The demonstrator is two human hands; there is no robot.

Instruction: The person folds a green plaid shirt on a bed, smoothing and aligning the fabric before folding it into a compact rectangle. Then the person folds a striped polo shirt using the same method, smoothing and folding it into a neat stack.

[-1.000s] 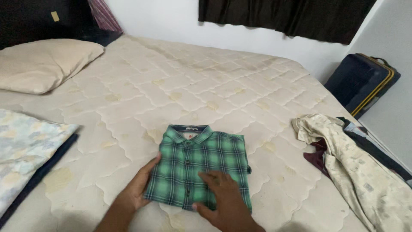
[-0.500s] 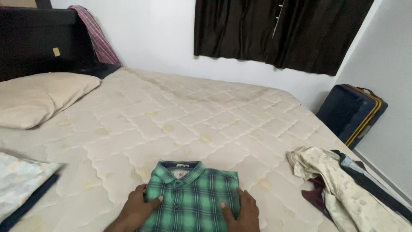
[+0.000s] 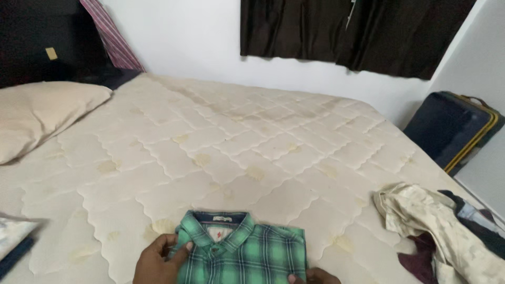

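A folded green plaid shirt (image 3: 247, 252) lies collar-up on the cream quilted mattress (image 3: 236, 142), at the bottom edge of the head view. My left hand (image 3: 158, 257) grips the shirt's left side near the collar, thumb on top. Only the fingertips of my right hand (image 3: 314, 275) show, at the shirt's lower right corner, with a thumb on the fabric. The lower part of the shirt is cut off by the frame.
A heap of unfolded clothes (image 3: 447, 236) lies at the mattress's right edge. A beige pillow (image 3: 37, 113) rests at the left. A folded floral cloth (image 3: 13, 234) peeks in at far left. A dark suitcase (image 3: 457, 129) stands against the right wall. Dark curtains (image 3: 347, 31) hang behind.
Both hands went from pressing on top of the shirt to holding its two sides. The view tilted up, so the shirt sits lower in frame and the right hand is mostly out of view.
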